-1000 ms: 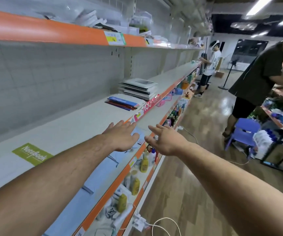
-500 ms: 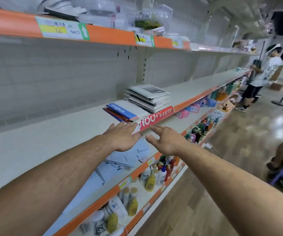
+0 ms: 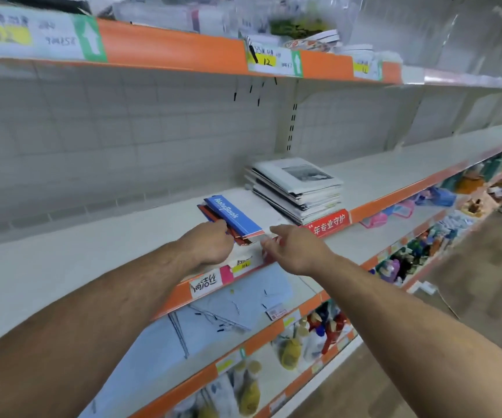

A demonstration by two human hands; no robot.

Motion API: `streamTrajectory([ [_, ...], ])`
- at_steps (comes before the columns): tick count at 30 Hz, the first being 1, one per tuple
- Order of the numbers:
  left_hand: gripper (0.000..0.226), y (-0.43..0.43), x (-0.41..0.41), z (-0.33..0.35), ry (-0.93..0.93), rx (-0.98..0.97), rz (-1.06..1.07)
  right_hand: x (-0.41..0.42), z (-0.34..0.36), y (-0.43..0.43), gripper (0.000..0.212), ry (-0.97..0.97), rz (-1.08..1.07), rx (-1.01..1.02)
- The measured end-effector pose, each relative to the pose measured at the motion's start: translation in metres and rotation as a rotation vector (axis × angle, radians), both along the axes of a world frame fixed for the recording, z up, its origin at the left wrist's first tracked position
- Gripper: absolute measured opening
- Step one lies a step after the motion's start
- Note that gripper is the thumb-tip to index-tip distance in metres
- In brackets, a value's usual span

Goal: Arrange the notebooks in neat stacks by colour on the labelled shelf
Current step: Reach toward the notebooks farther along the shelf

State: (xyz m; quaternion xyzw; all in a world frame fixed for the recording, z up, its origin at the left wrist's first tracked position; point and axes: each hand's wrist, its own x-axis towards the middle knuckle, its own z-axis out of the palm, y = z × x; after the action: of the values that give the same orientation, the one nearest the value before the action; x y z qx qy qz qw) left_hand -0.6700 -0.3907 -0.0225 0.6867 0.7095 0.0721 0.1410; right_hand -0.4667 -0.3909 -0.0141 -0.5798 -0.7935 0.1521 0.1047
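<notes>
Mid shelf (image 3: 92,257), front edge. Small mixed pile lies just ahead of both hands: blue notebook (image 3: 233,217) on top, cover lettering legible, red notebooks (image 3: 213,215) fanned out beneath it and poking past on the left and at the near end. The pile's long axis runs slantwise, from the shelf's front edge back and leftward toward the rear wall, not square to the edge. Left hand (image 3: 210,242) is the nearer one, its bent fingers against the pile's near-left end. The thumb is hidden under the hand, so I cannot tell whether it grips or only touches. Right hand (image 3: 298,248) is released, fingers loosely extended, holding nothing. It sits just beside the pile's near right corner, apart from it by a sliver. My judgement is that the pick-up turns on the left hand's purchase at that near end, with the right closing in from the opposite corner. Grey-and-white stack (image 3: 301,188) stands just beside the pile, toward the right and rear. The count of reds is unreadable because the edges blur. The pale patch right of the blue cover may be shelf or another cover. No notebook label for this shelf is in view.
</notes>
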Motion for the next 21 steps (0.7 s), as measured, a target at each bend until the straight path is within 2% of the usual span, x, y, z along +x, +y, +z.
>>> streamTrajectory([
  [2,0.020,0.017,0.001,-0.001,-0.061,0.005,0.056,-0.006,-0.002,0.018,0.062,0.002,-0.013,-0.001],
  [4,0.019,0.033,0.000,-0.004,-0.162,-0.009,0.111,-0.013,-0.003,0.034,0.058,-0.020,-0.018,0.010],
  [7,0.021,0.048,-0.005,-0.015,-0.481,-0.054,0.302,-0.023,-0.005,0.056,0.040,-0.075,0.017,0.040],
  [9,0.016,0.054,-0.010,-0.022,-0.644,-0.079,0.437,-0.028,-0.009,0.069,0.032,-0.176,0.074,0.065],
  [13,0.022,0.058,-0.014,-0.026,-0.777,-0.072,0.565,-0.039,-0.018,0.088,0.043,-0.321,0.195,0.029],
  [16,0.024,0.056,-0.012,-0.024,-0.843,-0.028,0.628,-0.049,-0.021,0.086,0.053,-0.260,0.341,0.047],
  [18,0.024,0.055,-0.011,-0.023,-0.866,0.000,0.664,-0.051,-0.024,0.087,0.053,-0.153,0.392,0.037],
  [21,0.021,0.056,-0.010,-0.024,-0.868,0.016,0.722,-0.045,-0.026,0.098,0.048,0.017,0.292,-0.002],
])
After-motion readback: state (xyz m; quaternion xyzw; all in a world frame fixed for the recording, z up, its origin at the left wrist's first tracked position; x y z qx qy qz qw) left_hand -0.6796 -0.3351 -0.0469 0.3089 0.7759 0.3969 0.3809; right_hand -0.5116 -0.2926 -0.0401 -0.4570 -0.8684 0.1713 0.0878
